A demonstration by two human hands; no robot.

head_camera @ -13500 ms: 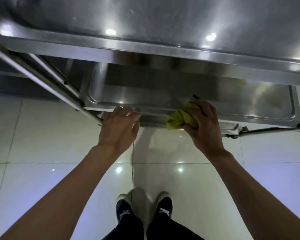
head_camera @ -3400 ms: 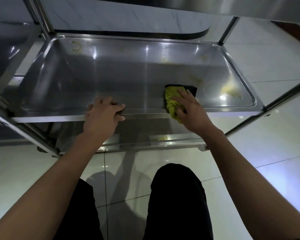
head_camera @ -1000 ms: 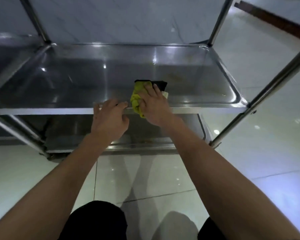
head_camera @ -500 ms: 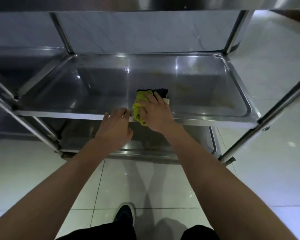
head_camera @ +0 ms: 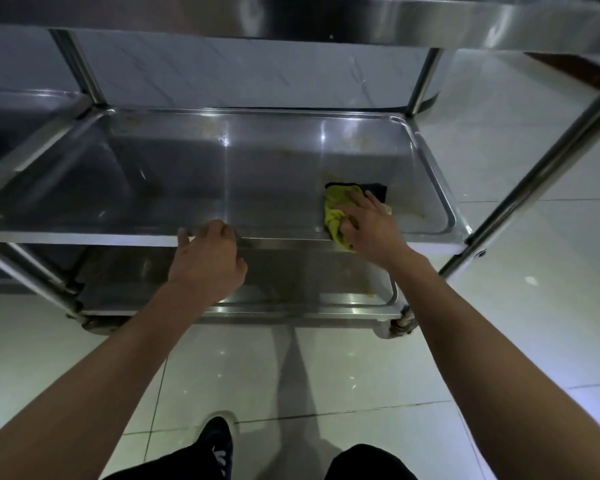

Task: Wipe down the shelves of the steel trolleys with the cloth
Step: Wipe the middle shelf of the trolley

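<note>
A steel trolley stands in front of me with a middle shelf (head_camera: 222,174), a bottom shelf (head_camera: 291,282) below it and the top shelf's underside (head_camera: 326,12) above. My right hand (head_camera: 371,226) lies on a yellow-green and black cloth (head_camera: 336,206) near the shelf's front right, fingers spread flat, pressing it against the steel. My left hand (head_camera: 207,258) grips the front rim of the middle shelf, its fingers curled over the edge. Faint yellowish smears show near the shelf's right end and back.
Upright steel posts (head_camera: 534,174) stand at the trolley's corners. A second steel trolley (head_camera: 21,109) adjoins on the left. A caster (head_camera: 400,323) shows under the bottom shelf's right corner. White floor tiles (head_camera: 534,306) surround it, and my foot (head_camera: 217,445) is below.
My right hand has slid the cloth to the right along the middle shelf's front, away from my left hand. The left hand keeps its hold on the rim.
</note>
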